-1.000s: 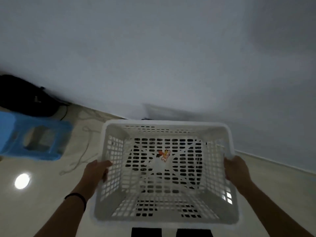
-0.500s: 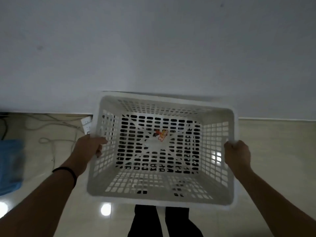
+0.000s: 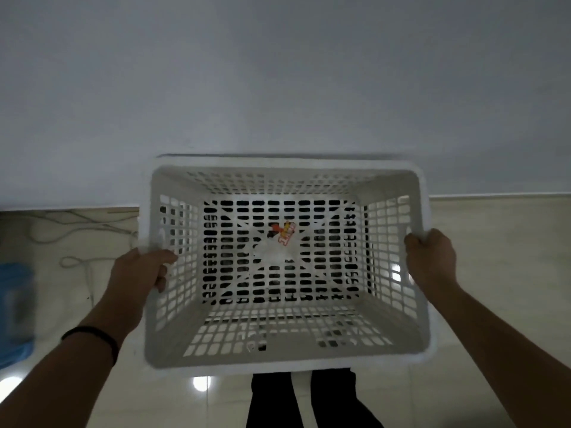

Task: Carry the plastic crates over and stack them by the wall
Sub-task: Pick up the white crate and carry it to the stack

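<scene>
Left grip (image 3: 140,273) and right grip (image 3: 431,261) each clasp the crate (image 3: 284,356) rim — lower it level, flush against the wall (image 3: 278,88).

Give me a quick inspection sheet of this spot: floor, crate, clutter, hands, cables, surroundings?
Surface: pale glossy tiled floor, with lamp reflections.
Job's things: one white plastic crate, perforated, held off the floor, its far rim close to the wall; a small coloured sticker on its base. No other crate seen.
Clutter: a blurred blue plastic object at the left edge.
Hands: left hand grips the crate's left rim, a black band on its wrist; right hand grips the right rim.
Cables: pale cords looped on the floor at left, by the wall.
Surroundings: plain grey wall; the person's dark trouser legs below the crate.
</scene>
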